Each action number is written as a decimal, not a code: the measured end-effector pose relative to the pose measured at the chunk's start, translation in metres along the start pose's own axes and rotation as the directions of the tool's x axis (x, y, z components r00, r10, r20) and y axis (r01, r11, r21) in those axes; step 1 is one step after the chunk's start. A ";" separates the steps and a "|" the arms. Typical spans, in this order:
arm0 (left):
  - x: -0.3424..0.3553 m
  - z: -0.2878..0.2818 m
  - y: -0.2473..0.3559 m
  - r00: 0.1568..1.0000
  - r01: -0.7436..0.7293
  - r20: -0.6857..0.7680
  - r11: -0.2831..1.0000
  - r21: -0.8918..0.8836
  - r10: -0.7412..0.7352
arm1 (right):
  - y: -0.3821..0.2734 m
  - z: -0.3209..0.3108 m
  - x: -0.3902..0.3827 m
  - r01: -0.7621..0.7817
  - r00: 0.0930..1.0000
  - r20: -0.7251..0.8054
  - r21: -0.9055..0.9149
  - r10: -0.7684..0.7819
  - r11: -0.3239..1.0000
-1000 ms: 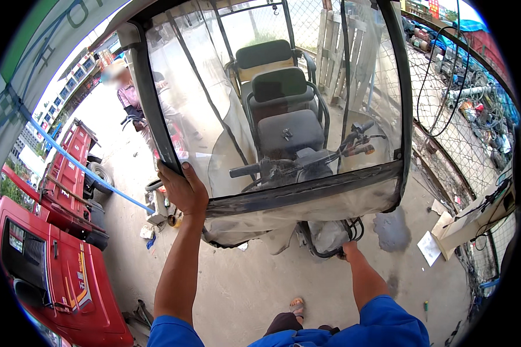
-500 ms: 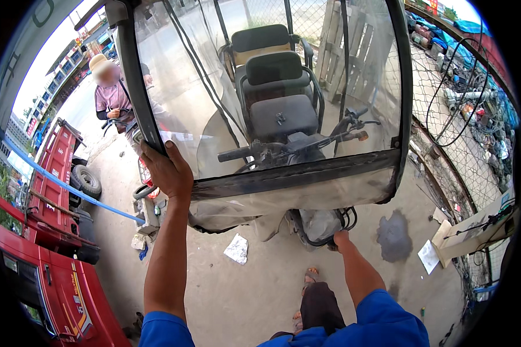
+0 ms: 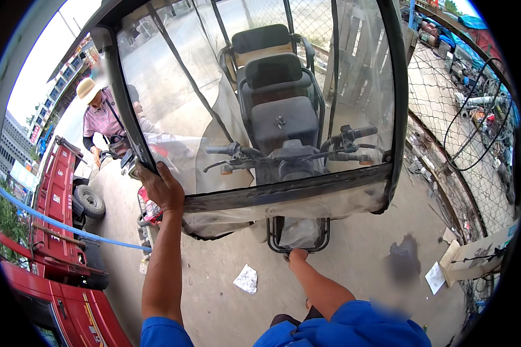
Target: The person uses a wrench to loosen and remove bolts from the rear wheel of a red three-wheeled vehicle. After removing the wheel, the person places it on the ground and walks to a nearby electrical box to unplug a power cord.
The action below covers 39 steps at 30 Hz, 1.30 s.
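Observation:
In front of me stands a three-wheeled cart with a clear plastic windshield (image 3: 260, 115) in a dark frame. My left hand (image 3: 163, 188) is closed on the lower part of the windshield's left frame post (image 3: 134, 118). Below the windshield, my right hand (image 3: 297, 255) grips the front bar of the cart's black front rack (image 3: 324, 238). A greyish, cloudy plastic sheet lies within the rack. Behind the windshield are the handlebars (image 3: 292, 155) and a dark padded seat (image 3: 283, 121) with small objects on it.
At left, a person in a light hat (image 3: 101, 115) is beside a vehicle's handlebar. A red truck (image 3: 58, 191) fills the left side, crossed by a blue pole (image 3: 69, 215). A wire fence (image 3: 440, 110) runs along the right. White paper (image 3: 246, 279) lies on the ground.
The front rack and handlebars have swung round, the rack moving left with my right hand on it. My left hand stays on the post. The person at left has bent their head down.

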<state>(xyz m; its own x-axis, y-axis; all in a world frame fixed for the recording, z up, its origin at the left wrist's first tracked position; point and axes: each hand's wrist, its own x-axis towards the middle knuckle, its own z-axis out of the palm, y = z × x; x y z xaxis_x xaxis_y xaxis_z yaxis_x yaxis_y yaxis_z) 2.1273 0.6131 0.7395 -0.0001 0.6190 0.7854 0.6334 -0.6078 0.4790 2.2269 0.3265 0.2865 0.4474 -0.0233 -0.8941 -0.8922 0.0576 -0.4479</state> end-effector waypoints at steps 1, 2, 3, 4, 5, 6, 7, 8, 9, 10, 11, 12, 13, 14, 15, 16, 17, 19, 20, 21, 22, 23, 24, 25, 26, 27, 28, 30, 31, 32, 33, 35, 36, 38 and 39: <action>0.004 0.016 -0.004 1.000 -0.016 -0.012 0.999 0.028 0.017 | -0.002 0.017 -0.002 -0.007 0.997 0.072 -0.009 0.007 1.000; 0.013 0.028 -0.006 0.999 -0.031 -0.029 0.997 0.070 0.033 | -0.012 0.036 -0.013 -0.039 0.995 0.090 0.009 0.038 0.999; 0.020 0.039 -0.006 1.000 0.013 -0.009 1.000 0.007 -0.013 | -0.024 0.052 -0.023 -0.072 0.992 0.109 0.027 0.069 0.997; 0.024 0.051 0.000 1.000 0.027 -0.003 1.000 0.011 -0.027 | -0.035 0.068 -0.030 -0.107 0.987 0.125 0.050 0.100 0.993; 0.028 0.064 0.003 1.000 0.029 0.002 1.000 0.003 -0.029 | -0.045 0.079 -0.026 -0.112 0.988 0.109 0.031 0.108 0.993; 0.032 0.075 0.005 0.999 0.032 0.007 0.999 -0.004 -0.032 | -0.052 0.090 -0.022 -0.097 0.992 0.087 0.026 0.094 0.995; 0.040 0.088 0.012 1.000 0.020 0.005 1.000 0.006 -0.020 | -0.061 0.104 -0.013 -0.079 0.995 0.066 0.020 0.078 0.997; 0.044 0.102 0.021 1.000 0.019 0.010 1.000 0.004 -0.019 | -0.069 0.108 0.006 -0.053 0.998 0.032 0.017 0.053 0.998; 0.047 0.117 0.028 1.000 0.017 0.016 1.000 0.003 -0.017 | -0.076 0.115 0.024 -0.018 0.999 0.044 -0.005 0.018 1.000; 0.051 0.131 0.028 1.000 0.010 0.008 1.000 0.013 -0.010 | -0.087 0.124 0.030 -0.009 0.999 0.034 0.006 0.008 1.000; 0.054 0.146 0.025 1.000 0.003 0.001 1.000 0.022 -0.003 | -0.098 0.134 0.035 0.001 1.000 0.024 0.017 -0.001 1.000; 0.057 0.160 0.025 1.000 -0.005 -0.005 1.000 0.031 0.005 | -0.108 0.143 0.040 0.010 1.000 0.013 0.029 -0.011 1.000; 0.062 0.176 0.034 1.000 0.007 0.023 1.000 0.007 -0.007 | -0.128 0.154 0.045 -0.003 1.000 0.013 0.061 0.002 0.998; 0.067 0.191 0.041 1.000 -0.004 0.017 0.999 0.041 0.004 | -0.143 0.162 0.050 -0.020 1.000 0.018 0.085 0.019 0.996; 0.072 0.205 0.048 1.000 0.010 0.026 0.999 0.038 -0.011 | -0.159 0.170 0.055 -0.038 0.999 0.024 0.109 0.036 0.993; 0.078 0.221 0.057 0.999 0.024 0.038 0.999 0.025 -0.025 | -0.178 0.178 0.062 -0.053 0.997 0.058 0.088 0.048 0.995; 0.083 0.228 0.068 0.993 0.064 0.096 0.998 -0.022 -0.062 | -0.193 0.186 0.068 -0.074 0.993 0.092 0.064 0.068 0.995; 0.091 0.258 0.070 0.995 0.062 0.086 0.997 -0.044 -0.058 | -0.219 0.202 0.080 -0.096 0.988 0.127 0.017 0.093 0.995; 0.096 0.268 0.073 0.992 0.074 0.102 0.996 -0.048 -0.069 | -0.231 0.210 0.086 -0.097 0.987 0.128 -0.005 0.097 0.995; 0.102 0.281 0.074 0.994 0.060 0.094 0.997 -0.054 -0.055 | -0.243 0.219 0.091 -0.099 0.986 0.130 -0.027 0.101 0.995; 0.106 0.297 0.074 0.995 0.046 0.088 0.997 -0.060 -0.040 | -0.255 0.228 0.097 -0.101 0.986 0.129 -0.049 0.106 0.994; 0.112 0.313 0.075 0.996 0.031 0.081 0.997 -0.066 -0.026 | -0.266 0.240 0.102 -0.103 0.985 0.130 -0.071 0.111 0.992; 0.118 0.327 0.077 0.997 0.028 0.077 0.997 -0.068 -0.023 | -0.276 0.252 0.107 -0.071 0.990 0.120 -0.071 0.079 0.995; 0.122 0.341 0.077 0.997 0.027 0.080 0.998 -0.064 -0.022 | -0.284 0.260 0.110 -0.045 0.993 0.104 -0.076 0.053 0.996; 0.126 0.354 0.079 0.996 0.026 0.082 0.998 -0.060 -0.021 | -0.292 0.270 0.114 -0.018 0.996 0.090 -0.083 0.026 0.996; 0.132 0.367 0.082 0.996 0.031 0.084 0.996 -0.080 -0.024 | -0.304 0.281 0.119 -0.051 0.994 0.089 -0.092 0.059 0.994; 0.137 0.381 0.083 0.997 0.023 0.073 0.997 -0.071 -0.017 | -0.318 0.294 0.121 -0.082 0.992 0.086 -0.101 0.091 0.992; 0.145 0.412 0.088 0.999 0.011 0.049 0.998 -0.055 -0.008 | -0.345 0.315 0.130 -0.103 0.991 0.070 -0.111 0.111 0.989; 0.148 0.426 0.091 0.999 0.008 0.035 0.999 -0.043 -0.007 | -0.354 0.326 0.134 -0.094 0.993 0.059 -0.112 0.101 0.989; 0.150 0.440 0.092 0.999 0.012 0.035 0.999 -0.040 -0.010 | -0.363 0.334 0.137 -0.085 0.995 0.049 -0.114 0.091 0.990; 0.153 0.452 0.092 0.999 0.017 0.034 0.999 -0.036 -0.015 | -0.371 0.340 0.140 -0.085 0.995 0.048 -0.107 0.091 0.991; 0.165 0.474 0.094 1.000 0.009 -0.002 1.000 0.009 -0.009 | -0.384 0.364 0.150 -0.082 0.993 0.075 -0.089 0.089 0.993; 0.169 0.484 0.096 1.000 0.020 0.005 1.000 -0.007 -0.019 | -0.389 0.374 0.154 -0.061 0.994 0.083 -0.095 0.069 0.994; 0.184 0.514 0.109 0.999 0.038 0.021 0.998 -0.052 -0.037 | -0.407 0.398 0.174 -0.013 0.995 0.097 -0.093 0.022 0.996; 0.191 0.531 0.112 0.999 0.033 0.000 0.999 -0.040 -0.033 | -0.421 0.412 0.186 -0.006 0.996 0.086 -0.083 0.013 0.997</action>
<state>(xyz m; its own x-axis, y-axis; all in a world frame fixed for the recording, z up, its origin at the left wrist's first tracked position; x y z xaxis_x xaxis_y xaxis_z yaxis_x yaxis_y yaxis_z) 2.6097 0.9278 0.7353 -0.0207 0.6386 0.7692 0.6016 -0.6066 0.5198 2.7109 0.7094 0.3111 0.4394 0.0632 -0.8961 -0.8969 -0.0249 -0.4415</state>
